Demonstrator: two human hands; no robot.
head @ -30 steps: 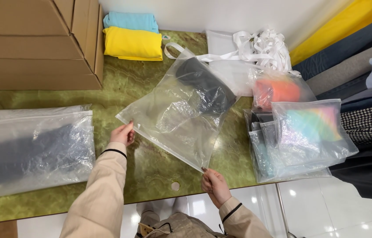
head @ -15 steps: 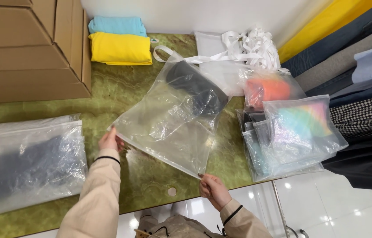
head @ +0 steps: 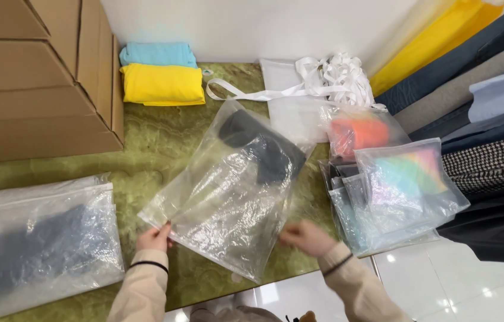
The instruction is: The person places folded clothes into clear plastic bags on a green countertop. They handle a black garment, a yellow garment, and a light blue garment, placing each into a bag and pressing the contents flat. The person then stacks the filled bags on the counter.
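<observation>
A clear plastic bag [head: 228,197] with a dark folded garment [head: 264,149] in its far end lies slanted on the green marbled table [head: 156,143]. My left hand [head: 153,237] pinches the bag's near left corner. My right hand [head: 304,237] grips the bag's near right edge. Both wrists wear beige sleeves and a dark band.
Brown cardboard boxes [head: 37,77] stand at the back left. Folded blue [head: 158,55] and yellow [head: 162,84] cloths lie beside them. A bagged dark garment [head: 31,244] rests at left. Bagged colourful garments [head: 401,191] pile at right, with white straps [head: 323,77] behind and hanging clothes [head: 490,119] at far right.
My right hand moved up from the bag's lower corner to its right edge. The left hand slid along the near corner. The view shifted slightly left.
</observation>
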